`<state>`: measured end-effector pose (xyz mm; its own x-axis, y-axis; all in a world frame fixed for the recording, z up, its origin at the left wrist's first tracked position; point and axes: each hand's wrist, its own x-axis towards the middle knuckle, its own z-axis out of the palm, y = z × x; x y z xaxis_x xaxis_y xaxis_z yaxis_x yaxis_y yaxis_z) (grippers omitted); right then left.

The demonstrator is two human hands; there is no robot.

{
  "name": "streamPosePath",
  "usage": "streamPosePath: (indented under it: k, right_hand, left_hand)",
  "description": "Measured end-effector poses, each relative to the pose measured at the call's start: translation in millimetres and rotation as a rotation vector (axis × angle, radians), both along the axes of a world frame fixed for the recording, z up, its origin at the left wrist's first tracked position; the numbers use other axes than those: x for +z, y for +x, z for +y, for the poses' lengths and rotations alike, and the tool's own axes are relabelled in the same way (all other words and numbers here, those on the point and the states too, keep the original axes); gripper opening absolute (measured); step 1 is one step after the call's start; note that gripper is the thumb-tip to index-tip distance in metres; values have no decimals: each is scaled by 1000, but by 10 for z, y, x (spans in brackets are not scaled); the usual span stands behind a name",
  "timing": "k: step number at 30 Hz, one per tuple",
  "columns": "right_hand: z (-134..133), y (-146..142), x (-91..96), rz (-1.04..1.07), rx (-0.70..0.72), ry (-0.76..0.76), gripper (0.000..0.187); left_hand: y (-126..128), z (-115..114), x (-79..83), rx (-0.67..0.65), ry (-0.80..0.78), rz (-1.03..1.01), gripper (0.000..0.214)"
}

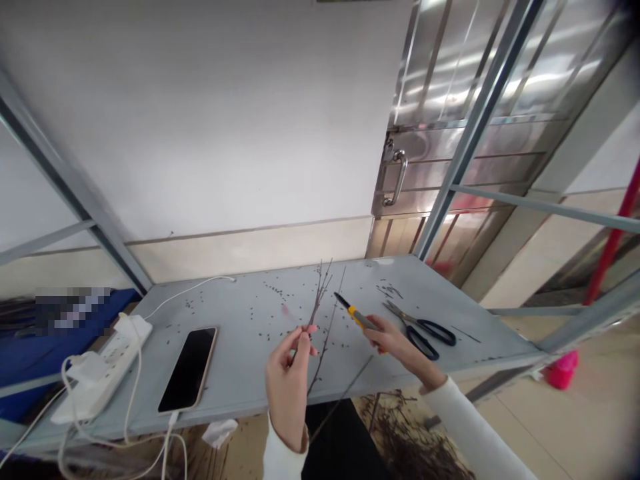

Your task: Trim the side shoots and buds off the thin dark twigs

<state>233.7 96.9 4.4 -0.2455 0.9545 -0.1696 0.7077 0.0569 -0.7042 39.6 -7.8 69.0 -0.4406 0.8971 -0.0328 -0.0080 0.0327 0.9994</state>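
Observation:
My left hand [287, 383] is shut on a thin, bare, budded twig [317, 307], which rises above the fingers and also hangs below them. My right hand [393, 343] grips a yellow-and-black utility knife [356, 315], its dark tip pointing up and left towards the twig, with a gap between them. Just past my right fingers, a pair of black-handled scissors [420, 330] lies open on the grey metal shelf [260, 320]. Small dark buds and bits of twig are scattered over the shelf. Part of the knife is hidden by my right hand.
A black smartphone [187, 370] and a white power strip [103, 370] with white cables lie at the shelf's left. Grey metal frame posts stand at both sides. A heap of cut twigs [410, 447] lies on the floor below, with a white tissue [219, 432] nearby.

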Motion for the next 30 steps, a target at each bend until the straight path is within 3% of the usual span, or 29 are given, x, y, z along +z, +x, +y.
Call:
streamPosePath:
  k: [4, 8, 13, 21, 30]
  right_hand:
    - [-278, 148, 369, 404, -29, 27, 40]
    - [-479, 293, 607, 406, 10, 54, 44]
    - [-508, 246, 599, 371, 231, 45, 36]
    - [-479, 73, 633, 492, 319, -4, 32]
    - [-495, 42, 747, 493, 296, 16, 29]
  left_hand:
    - [3, -21, -3, 40, 9, 24, 40]
    - [15, -40, -18, 58, 41, 76, 41]
    - [46, -56, -57, 54, 104, 161, 35]
    - [82, -80, -61, 43, 106, 151, 35]
    - [60, -78, -70, 19, 121, 195, 34]
